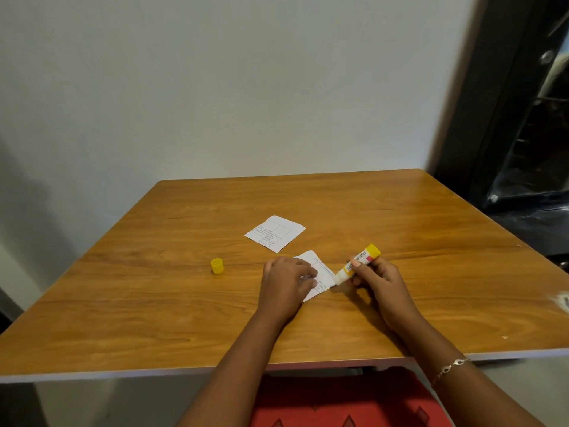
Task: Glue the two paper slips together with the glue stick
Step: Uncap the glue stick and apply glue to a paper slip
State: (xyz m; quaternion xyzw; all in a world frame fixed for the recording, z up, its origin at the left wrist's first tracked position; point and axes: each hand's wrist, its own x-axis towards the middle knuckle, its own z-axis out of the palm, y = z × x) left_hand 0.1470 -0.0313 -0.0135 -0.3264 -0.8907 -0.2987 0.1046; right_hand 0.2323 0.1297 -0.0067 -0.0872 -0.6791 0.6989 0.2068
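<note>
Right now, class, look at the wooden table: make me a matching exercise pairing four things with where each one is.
Things:
1. small yellow plastic cap
2. yellow-ended glue stick
3. near white paper slip
4. far white printed paper slip

Places:
A. lying alone, untouched
B. pinned under the left hand
C. standing left of both hands
D. held in the right hand

Pairs: 1-C, 2-D, 3-B, 4-A

Two paper slips, one glue stick, one cap (yellow), two hands.

Cap lies left on table. One slip behind, other slip under left hand; glue stick right.
</note>
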